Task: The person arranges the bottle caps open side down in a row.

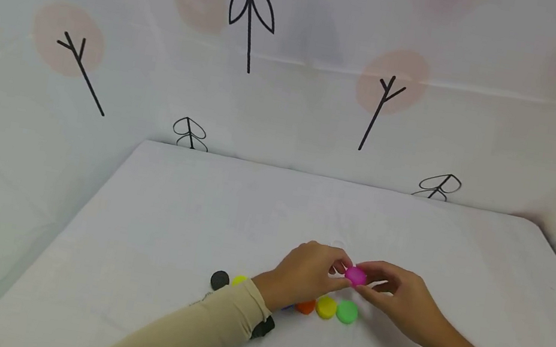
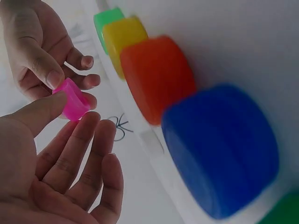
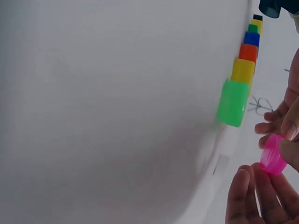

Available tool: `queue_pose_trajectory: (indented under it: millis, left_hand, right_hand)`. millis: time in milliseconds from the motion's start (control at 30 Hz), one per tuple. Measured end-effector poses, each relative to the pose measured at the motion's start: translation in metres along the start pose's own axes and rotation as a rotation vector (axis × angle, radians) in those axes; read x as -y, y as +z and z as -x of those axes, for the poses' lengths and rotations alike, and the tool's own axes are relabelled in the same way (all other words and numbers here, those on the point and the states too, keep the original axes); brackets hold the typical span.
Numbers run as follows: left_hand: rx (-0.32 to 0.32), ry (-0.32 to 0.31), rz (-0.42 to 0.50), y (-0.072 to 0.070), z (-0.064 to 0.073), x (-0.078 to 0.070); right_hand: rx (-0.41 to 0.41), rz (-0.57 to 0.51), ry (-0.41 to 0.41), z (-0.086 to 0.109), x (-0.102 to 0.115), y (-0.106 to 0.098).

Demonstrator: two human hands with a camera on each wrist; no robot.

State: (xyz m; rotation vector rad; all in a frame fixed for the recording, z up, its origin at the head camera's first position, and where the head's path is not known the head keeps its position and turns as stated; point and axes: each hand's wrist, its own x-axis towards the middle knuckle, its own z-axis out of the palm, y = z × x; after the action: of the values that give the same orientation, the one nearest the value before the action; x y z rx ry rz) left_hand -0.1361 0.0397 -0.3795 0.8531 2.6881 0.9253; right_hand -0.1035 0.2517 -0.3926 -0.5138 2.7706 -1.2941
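Fingertips of both hands pinch a small hollow pink cap (image 1: 355, 276) between them, above the table. My left hand (image 1: 308, 270) grips it from the left with thumb and fingers. From the other side, my right hand (image 1: 397, 292) holds it the same way. Just below the hands lies a row of round coloured pieces. At its right end are a light green piece (image 1: 347, 312), a yellow one (image 1: 326, 307) and an orange one (image 1: 306, 306). A blue piece (image 2: 222, 151) and a darker green one (image 2: 285, 210) follow, mostly hidden by the left arm in the head view.
At the row's left end sit a black piece (image 1: 220, 280) and another yellow piece (image 1: 239, 280). A clear, faint piece (image 2: 152, 140) lies beyond the row. A white cloth covers the table (image 1: 186, 201), and a patterned curtain (image 1: 293, 109) hangs behind it.
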Motion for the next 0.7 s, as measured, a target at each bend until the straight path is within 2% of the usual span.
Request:
queue_pose_trajectory:
  millis: [100,233,333,567,700]
  left_hand:
    - [0.013,0.015,-0.029,0.006,0.0,-0.006]
    - [0.001,0.047,-0.138,0.014,0.001,-0.012]
    - [0.0,0.044,-0.19,0.019,0.002,-0.016]
    - [0.021,0.054,-0.249,0.032,0.002,-0.02]
    - [0.04,0.054,-0.253,0.038,0.0,-0.021]
  right_hand:
    - [-0.004,0.004,0.007,0.01,-0.004,-0.002]
    - [0.003,0.009,0.033,0.021,-0.007,-0.005]
    - [0.006,0.007,0.035,0.028,-0.009,-0.006]
    - [-0.001,0.046,-0.032,0.036,-0.018,-0.004]
    - [0.026,0.071,-0.023,0.038,-0.021,-0.004]
